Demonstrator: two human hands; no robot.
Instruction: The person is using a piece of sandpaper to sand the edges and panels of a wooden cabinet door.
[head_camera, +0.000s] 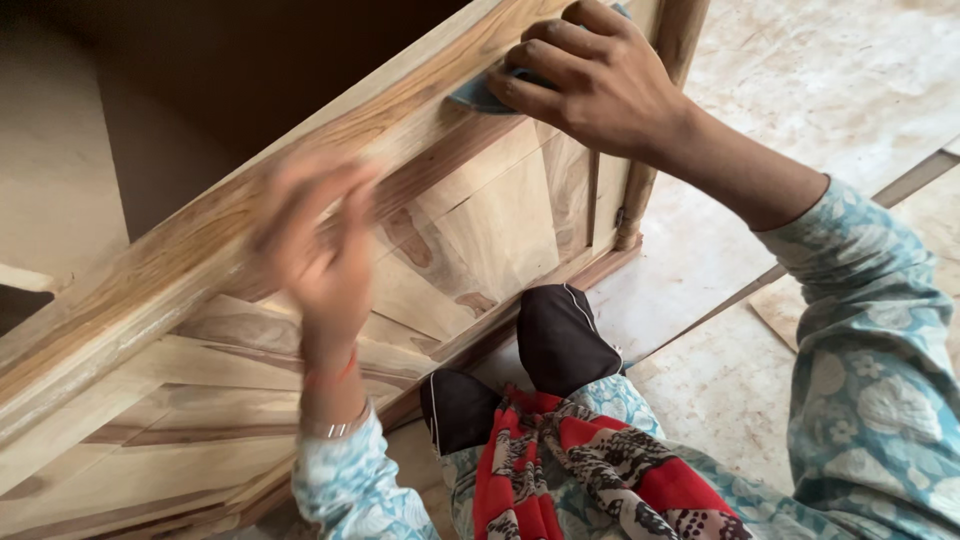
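Looking down from the head camera, nearest bit first: red and black patterned scarf (585, 470) bunched in the lap, over light blue floral clothing, with two dark sock-covered feet (560, 340) tucked right up against the bottom edge of the wooden furniture piece (480, 230).

Moving up a little: left hand (322, 240), pretty blurred, raised in front of the slanted wooden rail (150, 270), palm toward the wood. Fingers (345, 195) loosely spread, not wrapped around anything; can't tell if they actually touch the rail because of the blur. Thin bangle (335, 428) and a red thread on that wrist.

Further along the same rail, up near the top of the frame: right hand (590, 75) pressed flat-ish on a grey-blue piece of sandpaper (480, 97), fingers curled over it and pinning it against the rail's edge. Only a corner of the sandpaper peeking out from under the fingertips.

Below the rail: inlaid panel of pale and brown wood, framed by darker strips, with a turned wooden post (655, 120) at the right end, just beside the right wrist.

Farthest out: dusty pale floor (800, 80) on the right, dark hollow inside the furniture at upper left.
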